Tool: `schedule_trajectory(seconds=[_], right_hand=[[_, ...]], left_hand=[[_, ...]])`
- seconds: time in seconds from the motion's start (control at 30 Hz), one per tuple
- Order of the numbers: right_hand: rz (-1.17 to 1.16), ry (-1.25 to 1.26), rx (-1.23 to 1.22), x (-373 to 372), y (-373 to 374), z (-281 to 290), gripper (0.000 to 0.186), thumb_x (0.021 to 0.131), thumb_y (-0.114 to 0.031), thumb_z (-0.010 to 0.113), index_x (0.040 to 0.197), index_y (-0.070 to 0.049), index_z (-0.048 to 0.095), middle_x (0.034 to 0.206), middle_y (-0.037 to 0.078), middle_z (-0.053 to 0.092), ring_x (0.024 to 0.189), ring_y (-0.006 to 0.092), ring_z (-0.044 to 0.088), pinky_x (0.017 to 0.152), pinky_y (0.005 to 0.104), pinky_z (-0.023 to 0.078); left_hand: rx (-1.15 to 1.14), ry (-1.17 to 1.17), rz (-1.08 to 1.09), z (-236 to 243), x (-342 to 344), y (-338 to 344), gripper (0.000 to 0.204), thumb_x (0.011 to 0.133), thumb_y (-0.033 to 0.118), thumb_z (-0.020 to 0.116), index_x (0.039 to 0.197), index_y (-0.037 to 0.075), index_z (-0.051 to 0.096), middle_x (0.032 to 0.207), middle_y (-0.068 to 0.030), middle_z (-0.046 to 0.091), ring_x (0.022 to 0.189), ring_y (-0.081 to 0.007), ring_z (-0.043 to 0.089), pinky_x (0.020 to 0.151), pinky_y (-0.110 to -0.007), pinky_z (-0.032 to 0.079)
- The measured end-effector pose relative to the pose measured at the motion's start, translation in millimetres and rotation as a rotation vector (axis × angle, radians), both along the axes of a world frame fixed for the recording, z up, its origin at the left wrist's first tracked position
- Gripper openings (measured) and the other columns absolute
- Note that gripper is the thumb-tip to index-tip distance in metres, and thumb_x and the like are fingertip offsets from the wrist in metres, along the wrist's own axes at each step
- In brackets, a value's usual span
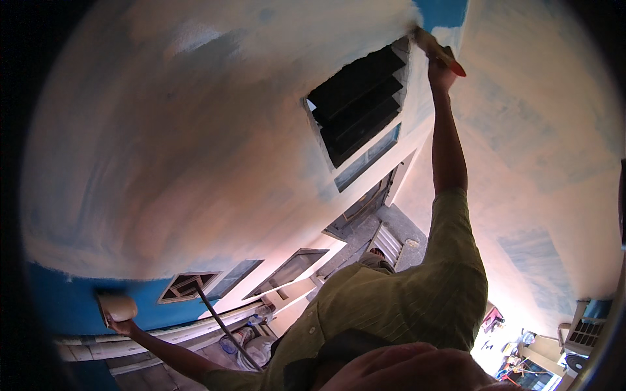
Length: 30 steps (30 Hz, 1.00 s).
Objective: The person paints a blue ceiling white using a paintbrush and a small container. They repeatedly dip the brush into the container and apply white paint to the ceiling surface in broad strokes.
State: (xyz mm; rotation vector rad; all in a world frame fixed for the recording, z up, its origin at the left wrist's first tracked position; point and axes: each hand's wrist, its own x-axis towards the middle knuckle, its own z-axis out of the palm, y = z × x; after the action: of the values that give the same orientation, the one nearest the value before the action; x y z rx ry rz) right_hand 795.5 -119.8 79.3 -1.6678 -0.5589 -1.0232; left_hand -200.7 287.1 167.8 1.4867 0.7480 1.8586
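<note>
Paintbrush (430, 47) beside the louvred window (358, 98), right hand (443, 73) closed round it; well left of that window, the left hand (121, 325) grips, apparently, a pale tub (119, 307).

The streaky painted wall (195, 150) looks mostly matt.

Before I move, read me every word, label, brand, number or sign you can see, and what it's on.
No text can be read anywhere.
Brush in the right hand: no lettering shows.
Pale container in the left hand: no lettering discernible.
Painted wall: no signs visible.
Distant items at lower right: too small to read, if marked at all.
</note>
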Motion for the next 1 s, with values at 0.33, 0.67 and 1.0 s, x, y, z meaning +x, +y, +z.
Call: schedule_trajectory(seconds=[0.33, 0.67, 1.0], right_hand=[[0.152, -0.064, 0.118, -13, 1, 2, 0.013, 0.080, -0.015, 0.060, 0.088, -0.004, 0.059, 0.081, 0.008, 0.062, 0.074, 0.0188, 0.061, 0.065, 0.0284, 0.047], [0.260, -0.005, 0.269, -30, 0, 10, 0.015, 0.080, -0.013, 0.060, 0.081, 0.001, 0.056, 0.073, 0.010, 0.057, 0.067, 0.0201, 0.057, 0.061, 0.0293, 0.044], [0.478, -0.055, 0.182, -106, 29, 4, 0.016, 0.079, -0.011, 0.063, 0.087, 0.001, 0.057, 0.078, 0.007, 0.057, 0.073, 0.0136, 0.053, 0.066, 0.0263, 0.043]], left_hand=[[-0.023, -0.034, 0.050, -6, 10, 5, 0.043, 0.071, 0.029, 0.061, 0.106, 0.004, 0.057, 0.113, -0.0159, 0.053, 0.101, -0.0330, 0.051, 0.084, -0.050, 0.045], [-0.029, -0.075, -0.047, -11, 13, -3, 0.043, 0.072, 0.026, 0.062, 0.110, 0.007, 0.055, 0.115, -0.0128, 0.051, 0.104, -0.0303, 0.049, 0.087, -0.050, 0.042], [0.056, -0.074, -0.042, -15, -39, 30, 0.047, 0.070, 0.028, 0.062, 0.111, 0.005, 0.056, 0.115, -0.0143, 0.052, 0.105, -0.0314, 0.049, 0.084, -0.052, 0.044]])
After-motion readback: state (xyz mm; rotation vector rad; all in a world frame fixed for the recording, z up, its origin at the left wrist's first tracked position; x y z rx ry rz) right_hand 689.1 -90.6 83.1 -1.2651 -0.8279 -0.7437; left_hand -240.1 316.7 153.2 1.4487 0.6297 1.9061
